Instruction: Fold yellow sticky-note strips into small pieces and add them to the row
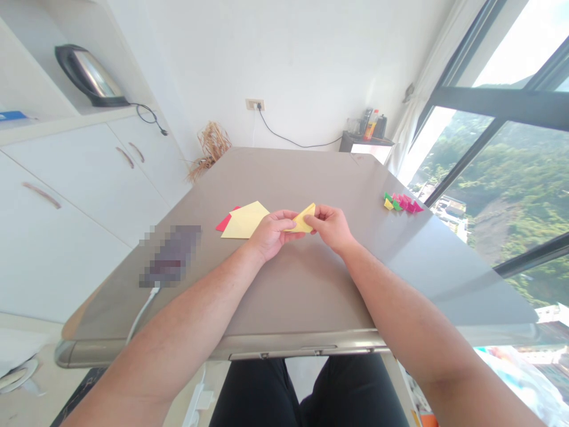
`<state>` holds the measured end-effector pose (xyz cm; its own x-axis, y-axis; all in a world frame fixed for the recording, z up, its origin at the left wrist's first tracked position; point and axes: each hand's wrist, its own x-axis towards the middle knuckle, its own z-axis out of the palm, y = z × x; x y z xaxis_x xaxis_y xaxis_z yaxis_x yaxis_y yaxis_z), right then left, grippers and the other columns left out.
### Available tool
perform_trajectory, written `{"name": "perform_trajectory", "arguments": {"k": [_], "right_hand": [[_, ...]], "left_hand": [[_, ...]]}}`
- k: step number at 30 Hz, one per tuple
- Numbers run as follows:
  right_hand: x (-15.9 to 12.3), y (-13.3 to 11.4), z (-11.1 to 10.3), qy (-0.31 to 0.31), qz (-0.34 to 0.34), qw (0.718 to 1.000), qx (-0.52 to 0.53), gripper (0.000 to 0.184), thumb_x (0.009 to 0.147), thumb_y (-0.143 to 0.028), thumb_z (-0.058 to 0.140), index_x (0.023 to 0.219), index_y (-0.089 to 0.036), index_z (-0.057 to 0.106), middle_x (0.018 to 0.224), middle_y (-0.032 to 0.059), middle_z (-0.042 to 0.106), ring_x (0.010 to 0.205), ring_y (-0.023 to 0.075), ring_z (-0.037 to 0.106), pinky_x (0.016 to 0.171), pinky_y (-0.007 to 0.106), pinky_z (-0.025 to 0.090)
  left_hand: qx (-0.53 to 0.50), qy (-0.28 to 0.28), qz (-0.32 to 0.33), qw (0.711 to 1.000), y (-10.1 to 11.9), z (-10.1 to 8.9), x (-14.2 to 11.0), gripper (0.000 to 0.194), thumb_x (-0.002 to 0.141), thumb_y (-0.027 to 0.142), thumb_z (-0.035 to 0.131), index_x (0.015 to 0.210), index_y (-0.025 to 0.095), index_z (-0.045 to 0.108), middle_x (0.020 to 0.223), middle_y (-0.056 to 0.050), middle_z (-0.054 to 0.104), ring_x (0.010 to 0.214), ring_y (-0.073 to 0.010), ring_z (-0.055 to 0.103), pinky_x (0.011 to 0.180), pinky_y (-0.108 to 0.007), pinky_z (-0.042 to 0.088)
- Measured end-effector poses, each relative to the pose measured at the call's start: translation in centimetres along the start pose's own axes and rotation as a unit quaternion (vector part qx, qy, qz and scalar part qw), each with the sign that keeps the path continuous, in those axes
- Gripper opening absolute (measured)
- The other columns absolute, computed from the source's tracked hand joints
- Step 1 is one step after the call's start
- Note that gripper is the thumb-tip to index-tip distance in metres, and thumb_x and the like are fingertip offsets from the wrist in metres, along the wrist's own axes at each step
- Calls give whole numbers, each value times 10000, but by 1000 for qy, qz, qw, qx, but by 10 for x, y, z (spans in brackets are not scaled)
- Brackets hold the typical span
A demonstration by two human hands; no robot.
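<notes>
A small piece of folded yellow paper [303, 220] is held just above the middle of the table, between both hands. My left hand [276, 232] grips its left end, thumb on top and fingers beneath. At its right side, my right hand [329, 225] pinches the paper between thumb and fingers. Some of the fold is covered by the fingers. Just left of my left hand, pale yellow paper sheets [244, 221] lie on the table, overlapping a red sheet [221, 224] that shows only along one side.
The grey table [302, 296] carries small folded pink, green and yellow paper pieces [403, 203] at its right edge. A pixelated dark object [171, 258] with a white cable [141, 311] lies at left. Beyond the table stand a low black cabinet [365, 142] and dried stalks [213, 142].
</notes>
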<state>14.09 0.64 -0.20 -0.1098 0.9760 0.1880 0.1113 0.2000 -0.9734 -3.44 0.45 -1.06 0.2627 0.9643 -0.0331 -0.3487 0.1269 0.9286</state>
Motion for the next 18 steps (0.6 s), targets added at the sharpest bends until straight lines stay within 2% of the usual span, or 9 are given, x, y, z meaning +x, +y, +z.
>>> {"name": "perform_trajectory", "arguments": {"k": [6,12,18], "right_hand": [[1,0,0,15,1,1000,13,217,727,-342,714,649,-195,574,629,-32,595,558,114,560,567,272,450],[1,0,1,10,-1,1000,19,239,736,-358,721,644,-200,567,625,-32,595,562,114,563,562,268,455],[-1,-2,3,8,-2,1000,30,278,732,-373,735,622,-204,544,638,-25,616,570,115,571,576,271,470]], "left_hand": [[30,24,54,998,-2,2,-1,270,705,205,758,965,147,712,919,-76,756,876,-217,723,781,-381,610],[108,69,119,985,-4,7,-3,322,732,234,752,1042,173,687,849,-46,751,798,-207,723,729,-371,619],[171,121,180,961,-5,12,-4,221,714,217,754,918,203,671,905,-20,718,787,-185,704,657,-319,608]]}}
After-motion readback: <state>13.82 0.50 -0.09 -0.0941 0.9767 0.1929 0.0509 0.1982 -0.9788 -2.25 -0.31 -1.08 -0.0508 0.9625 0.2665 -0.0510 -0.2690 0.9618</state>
